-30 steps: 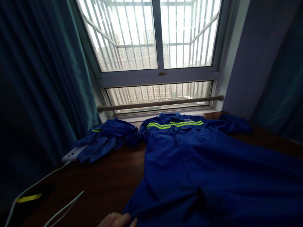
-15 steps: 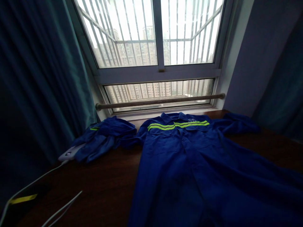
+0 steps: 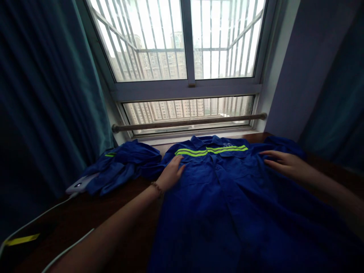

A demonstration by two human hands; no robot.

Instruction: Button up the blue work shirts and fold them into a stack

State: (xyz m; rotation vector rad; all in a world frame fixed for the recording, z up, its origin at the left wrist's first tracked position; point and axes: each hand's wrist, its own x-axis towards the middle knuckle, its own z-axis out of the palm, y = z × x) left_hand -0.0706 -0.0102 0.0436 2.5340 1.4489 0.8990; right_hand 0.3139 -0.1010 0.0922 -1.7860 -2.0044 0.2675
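Blue work coveralls (image 3: pixel 204 212) lie spread out face up, collar toward the window, with a yellow-green reflective band across the chest. My left hand (image 3: pixel 172 172), with a beaded bracelet at the wrist, is over the left edge of the chest just below the band. Its fingers are stretched out and hold nothing. Over the right side of the chest, near the sleeve, is my right hand (image 3: pixel 284 163), fingers apart and nothing in them. Whether either hand touches the cloth I cannot tell.
Left of the coveralls lies a crumpled blue garment (image 3: pixel 127 163) against a pale device (image 3: pixel 81 184) with a white cable (image 3: pixel 42 212). A yellow strip (image 3: pixel 22 239) lies on the dark wooden surface. A horizontal rail (image 3: pixel 187 123) crosses the window; curtains (image 3: pixel 57 94) hang at the side.
Both of my hands have come into view and reached forward over the chest of the coveralls. The view has shifted slightly; the garments lie as before.
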